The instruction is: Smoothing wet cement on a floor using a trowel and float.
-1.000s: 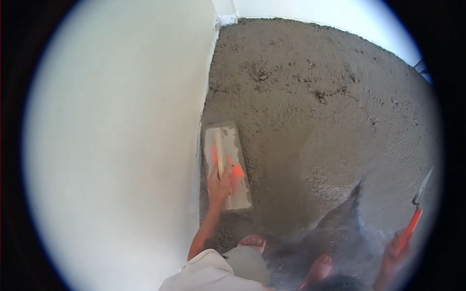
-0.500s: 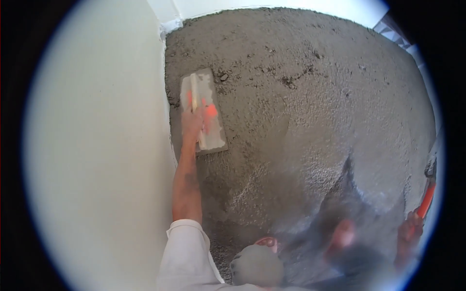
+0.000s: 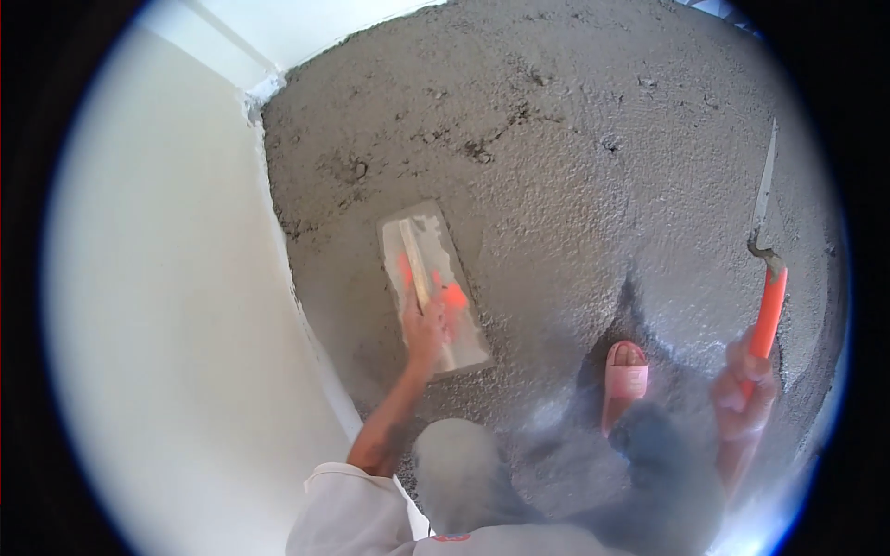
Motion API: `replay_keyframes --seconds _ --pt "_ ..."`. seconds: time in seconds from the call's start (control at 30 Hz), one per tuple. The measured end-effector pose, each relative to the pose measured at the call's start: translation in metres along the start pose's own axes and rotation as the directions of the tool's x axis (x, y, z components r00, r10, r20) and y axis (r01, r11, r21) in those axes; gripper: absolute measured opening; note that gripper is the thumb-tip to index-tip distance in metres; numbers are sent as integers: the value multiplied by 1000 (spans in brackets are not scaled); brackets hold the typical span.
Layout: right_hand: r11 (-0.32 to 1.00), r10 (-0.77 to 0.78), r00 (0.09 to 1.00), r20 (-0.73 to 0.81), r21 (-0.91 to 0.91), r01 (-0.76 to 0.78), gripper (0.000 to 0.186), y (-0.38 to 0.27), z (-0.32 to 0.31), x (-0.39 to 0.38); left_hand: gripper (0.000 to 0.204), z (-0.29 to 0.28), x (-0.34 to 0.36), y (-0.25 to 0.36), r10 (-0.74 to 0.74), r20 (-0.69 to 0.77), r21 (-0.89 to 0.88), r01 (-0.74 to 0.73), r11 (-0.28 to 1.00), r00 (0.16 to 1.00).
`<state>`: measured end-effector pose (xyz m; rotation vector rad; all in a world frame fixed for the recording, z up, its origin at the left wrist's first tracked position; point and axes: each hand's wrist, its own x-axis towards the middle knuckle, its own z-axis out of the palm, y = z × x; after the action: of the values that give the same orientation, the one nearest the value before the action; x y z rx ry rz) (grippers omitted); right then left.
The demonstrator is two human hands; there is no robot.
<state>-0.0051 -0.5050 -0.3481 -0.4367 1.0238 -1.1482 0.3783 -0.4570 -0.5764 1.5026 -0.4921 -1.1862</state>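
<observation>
My left hand (image 3: 426,332) is wrapped round the handle of a broad rectangular plastering float (image 3: 454,324), which lies flat on wet grey mortar (image 3: 547,232). Pale paint or dried mortar and orange patches mark the float's back. At the right, my right hand (image 3: 744,394) grips the orange handle of a pointing trowel (image 3: 768,296). Its narrow metal blade points away from me, seen nearly edge-on. Whether that blade touches the mortar I cannot tell.
A pale wall (image 3: 176,278) runs along the left side and meets another white wall (image 3: 287,32) at the far corner. My foot in a pink sandal (image 3: 628,378) stands on the mortar. Rough lumps (image 3: 477,150) and cracks mark the far surface.
The float has come nearer to me and to the right, away from the left wall. My right hand has brought the trowel further into view. The sandalled foot now shows clearly.
</observation>
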Motion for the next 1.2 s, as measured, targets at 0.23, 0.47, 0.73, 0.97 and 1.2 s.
replay_keyframes --seconds 0.23,0.47,0.73,0.97,1.2 --pt "986 9 1000 -9 169 -7 25 -30 -13 -3 66 133 50 -4 1 -240 -413 -103 905 971" --pt "977 -27 978 -205 204 69 26 -37 -52 -11 52 169 143 32 37 -346 -420 -190 887 937" --pt "969 -3 962 -274 237 71 26 -50 -71 -9 26 188 142 26 76 -199 -284 -132 950 977" --pt "966 -20 952 -305 241 98 26 -52 -75 -10 40 201 232 62 55 -46 -228 -64 972 997" --pt "943 -6 931 -365 307 127 25 -64 -82 -10 44 227 207 46 53 52 -147 -45 988 997"
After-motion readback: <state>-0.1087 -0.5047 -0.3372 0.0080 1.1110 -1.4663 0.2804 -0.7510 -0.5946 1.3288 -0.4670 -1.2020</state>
